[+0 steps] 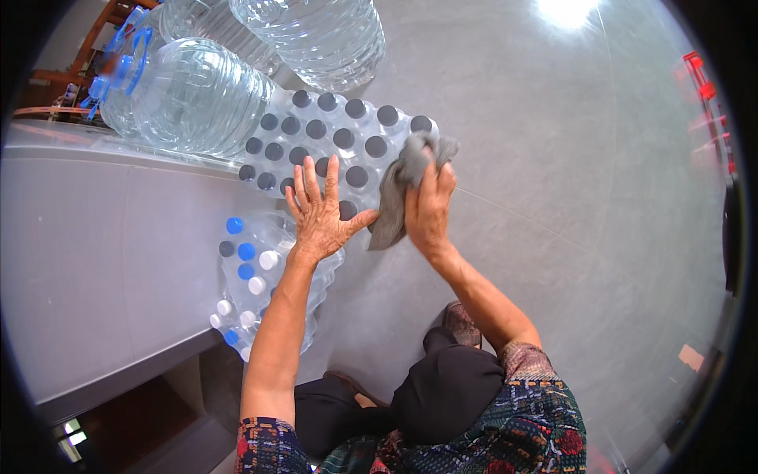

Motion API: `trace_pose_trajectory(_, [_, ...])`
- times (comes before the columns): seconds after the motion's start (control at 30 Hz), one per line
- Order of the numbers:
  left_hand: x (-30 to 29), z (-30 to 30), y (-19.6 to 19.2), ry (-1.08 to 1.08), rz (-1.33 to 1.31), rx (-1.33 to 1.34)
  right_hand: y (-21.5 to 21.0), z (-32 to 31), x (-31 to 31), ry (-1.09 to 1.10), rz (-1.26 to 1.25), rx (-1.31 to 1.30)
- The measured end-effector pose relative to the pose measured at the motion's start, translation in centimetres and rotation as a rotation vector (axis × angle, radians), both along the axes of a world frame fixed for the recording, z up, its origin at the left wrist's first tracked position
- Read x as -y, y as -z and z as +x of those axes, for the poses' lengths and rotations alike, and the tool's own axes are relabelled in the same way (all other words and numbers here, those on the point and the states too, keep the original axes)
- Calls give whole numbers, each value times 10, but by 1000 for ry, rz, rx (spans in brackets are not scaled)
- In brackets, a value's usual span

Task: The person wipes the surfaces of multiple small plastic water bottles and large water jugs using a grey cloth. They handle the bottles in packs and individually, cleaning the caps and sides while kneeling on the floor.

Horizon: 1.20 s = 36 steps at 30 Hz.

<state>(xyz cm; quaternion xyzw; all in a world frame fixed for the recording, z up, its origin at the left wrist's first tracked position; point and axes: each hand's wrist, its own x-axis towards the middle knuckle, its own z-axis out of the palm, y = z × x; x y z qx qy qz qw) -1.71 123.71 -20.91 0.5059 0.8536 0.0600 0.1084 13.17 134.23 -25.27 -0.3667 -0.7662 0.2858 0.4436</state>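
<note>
A shrink-wrapped pack of water bottles (343,137) with several dark caps stands before me on the floor. Spread flat over its near caps, my left hand (317,217) rests with fingers stretched out and nothing held. My right hand (430,205) is closed around a crumpled grey cloth (391,209) at the pack's right edge. Part of the cloth hangs down along the pack's side, and the hand looks slightly blurred. Closer to me, partly behind my left forearm, is a group of clear bottles (257,286) with blue, white and dark caps.
Large clear water jugs (201,95) with blue handles lie and stand at the far left. A pale low ledge (103,261) runs along the left. Grey floor (553,197) stretches to the right, with red objects (703,87) at its far edge.
</note>
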Motion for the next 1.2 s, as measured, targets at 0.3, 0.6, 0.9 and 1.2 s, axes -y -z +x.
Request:
trace_pose_trajectory(0.3, [-1, 2, -2, 2, -12, -1, -23, -12, -36, -16, 316, 280])
trace_pose_trajectory(0.6, [-1, 1, 1, -4, -2, -6, -42, -43, -87, -71, 161, 583])
trace_pose_trajectory(0.9, [2, -2, 2, -7, 5, 31, -42, 5, -3, -298, 369, 525])
trace_pose_trajectory(1.2, [-3, 1, -4, -18, -34, 82, -48, -102, -76, -149, 235, 684])
